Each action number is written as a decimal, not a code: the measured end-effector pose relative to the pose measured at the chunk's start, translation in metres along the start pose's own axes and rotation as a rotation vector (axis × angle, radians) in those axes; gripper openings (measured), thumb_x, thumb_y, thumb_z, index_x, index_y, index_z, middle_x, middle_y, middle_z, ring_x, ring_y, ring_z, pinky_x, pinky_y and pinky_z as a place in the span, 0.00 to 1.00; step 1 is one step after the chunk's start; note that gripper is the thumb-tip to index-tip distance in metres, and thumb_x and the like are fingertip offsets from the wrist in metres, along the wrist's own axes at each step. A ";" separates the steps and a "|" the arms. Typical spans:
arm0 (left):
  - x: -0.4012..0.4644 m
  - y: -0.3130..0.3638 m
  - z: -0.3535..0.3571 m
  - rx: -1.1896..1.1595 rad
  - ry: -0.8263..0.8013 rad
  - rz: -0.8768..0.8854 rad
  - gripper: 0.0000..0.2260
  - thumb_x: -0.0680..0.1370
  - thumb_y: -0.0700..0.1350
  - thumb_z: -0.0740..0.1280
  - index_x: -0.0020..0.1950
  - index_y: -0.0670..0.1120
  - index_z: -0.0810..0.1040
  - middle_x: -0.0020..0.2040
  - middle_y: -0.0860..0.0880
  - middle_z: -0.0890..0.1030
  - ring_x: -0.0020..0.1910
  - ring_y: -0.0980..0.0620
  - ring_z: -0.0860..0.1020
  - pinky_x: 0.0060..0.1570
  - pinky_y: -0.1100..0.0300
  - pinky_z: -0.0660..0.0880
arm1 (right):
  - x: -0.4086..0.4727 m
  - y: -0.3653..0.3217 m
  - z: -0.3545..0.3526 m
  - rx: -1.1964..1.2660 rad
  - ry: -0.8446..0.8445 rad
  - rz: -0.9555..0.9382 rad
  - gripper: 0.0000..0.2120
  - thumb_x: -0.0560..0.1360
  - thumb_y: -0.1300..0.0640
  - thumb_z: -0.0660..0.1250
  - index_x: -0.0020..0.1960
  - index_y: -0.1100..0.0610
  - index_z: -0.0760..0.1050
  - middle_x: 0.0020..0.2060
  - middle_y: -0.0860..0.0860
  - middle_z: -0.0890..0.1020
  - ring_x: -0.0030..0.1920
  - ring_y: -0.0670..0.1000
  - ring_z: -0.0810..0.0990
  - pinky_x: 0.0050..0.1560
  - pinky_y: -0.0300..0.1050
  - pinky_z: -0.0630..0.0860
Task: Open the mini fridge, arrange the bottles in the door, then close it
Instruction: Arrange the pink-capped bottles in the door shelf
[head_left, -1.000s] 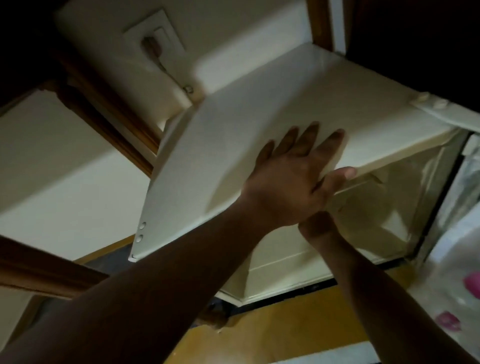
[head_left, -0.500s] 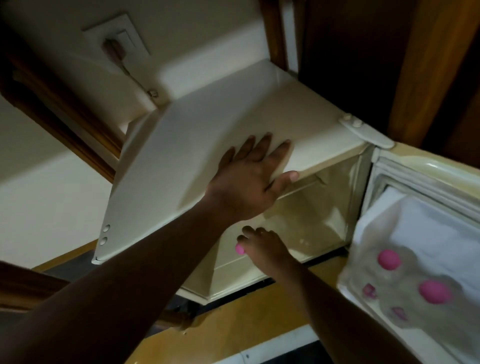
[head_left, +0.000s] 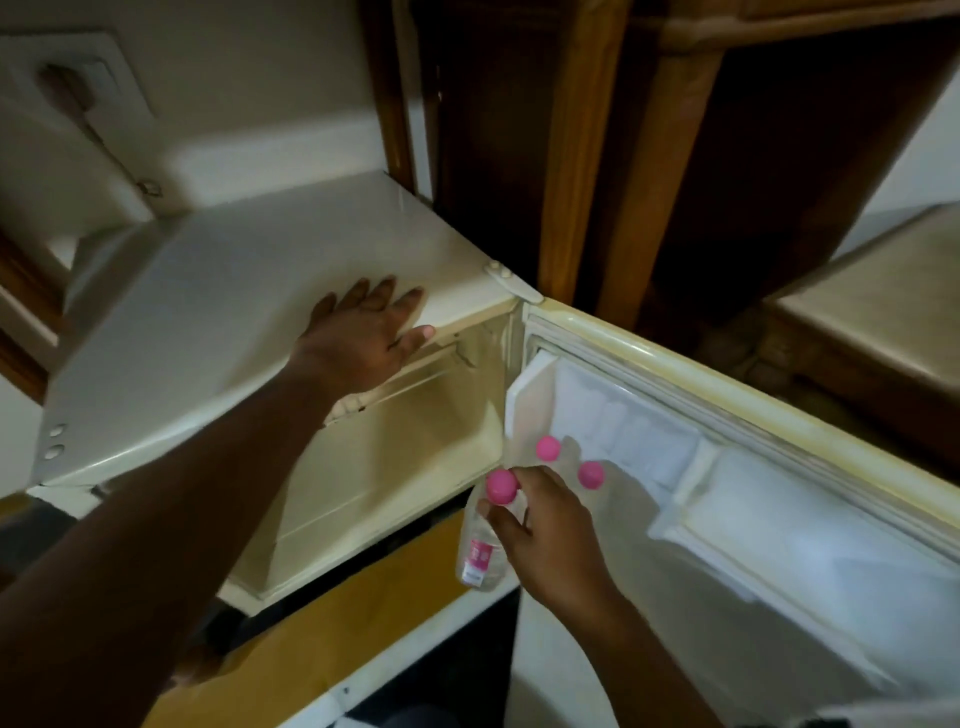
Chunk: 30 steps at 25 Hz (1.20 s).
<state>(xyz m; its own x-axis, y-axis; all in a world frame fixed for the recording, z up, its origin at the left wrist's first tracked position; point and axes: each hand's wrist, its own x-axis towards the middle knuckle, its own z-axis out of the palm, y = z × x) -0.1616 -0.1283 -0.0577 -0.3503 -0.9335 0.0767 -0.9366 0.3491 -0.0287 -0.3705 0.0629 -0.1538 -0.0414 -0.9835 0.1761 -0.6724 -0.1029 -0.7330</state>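
Note:
The cream mini fridge (head_left: 223, 322) stands open, its door (head_left: 779, 431) swung out to the right. My left hand (head_left: 363, 343) lies flat on the fridge top at its front edge, fingers spread. My right hand (head_left: 545, 530) grips the neck of a clear bottle with a pink cap (head_left: 480, 540), held at the door's hinge side, just outside the shelf. Two more pink-capped bottles (head_left: 548, 449) (head_left: 591, 475) stand in the door shelf right behind my fingers; only their caps show clearly.
The fridge cavity (head_left: 395, 457) looks bare, with a small freezer ledge at the top. Dark wooden furniture posts (head_left: 582, 156) stand behind the door. A wall socket with a plug (head_left: 67, 88) is at the upper left. A yellow-brown floor (head_left: 332, 623) runs below the fridge.
The door has swung wide open to the right. My right hand left the door edge and closed on a pink-capped bottle. My left hand has stayed on the fridge top.

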 end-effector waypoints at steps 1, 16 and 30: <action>0.000 -0.001 0.000 -0.002 0.008 0.003 0.33 0.76 0.70 0.41 0.79 0.61 0.49 0.82 0.49 0.52 0.80 0.46 0.51 0.75 0.41 0.49 | -0.009 -0.003 -0.017 -0.053 0.043 0.006 0.07 0.76 0.49 0.66 0.53 0.49 0.74 0.47 0.46 0.79 0.47 0.47 0.78 0.45 0.40 0.71; -0.003 0.002 -0.003 -0.021 0.026 0.038 0.34 0.76 0.70 0.40 0.80 0.59 0.49 0.82 0.48 0.52 0.80 0.45 0.49 0.75 0.40 0.48 | -0.031 -0.005 -0.044 -0.439 0.089 0.380 0.05 0.79 0.62 0.56 0.55 0.60 0.67 0.54 0.56 0.72 0.43 0.51 0.65 0.42 0.44 0.65; -0.005 0.004 -0.006 -0.012 0.028 0.034 0.32 0.78 0.68 0.43 0.80 0.58 0.50 0.82 0.47 0.52 0.80 0.45 0.48 0.75 0.40 0.48 | -0.019 0.016 -0.056 -0.420 0.043 0.272 0.15 0.76 0.60 0.69 0.62 0.56 0.73 0.57 0.55 0.80 0.57 0.53 0.80 0.58 0.46 0.78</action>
<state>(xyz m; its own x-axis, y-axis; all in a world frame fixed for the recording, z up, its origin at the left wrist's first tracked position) -0.1637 -0.1219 -0.0517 -0.3817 -0.9185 0.1033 -0.9240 0.3817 -0.0201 -0.4219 0.0888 -0.1315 -0.2811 -0.9584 0.0491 -0.8719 0.2337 -0.4304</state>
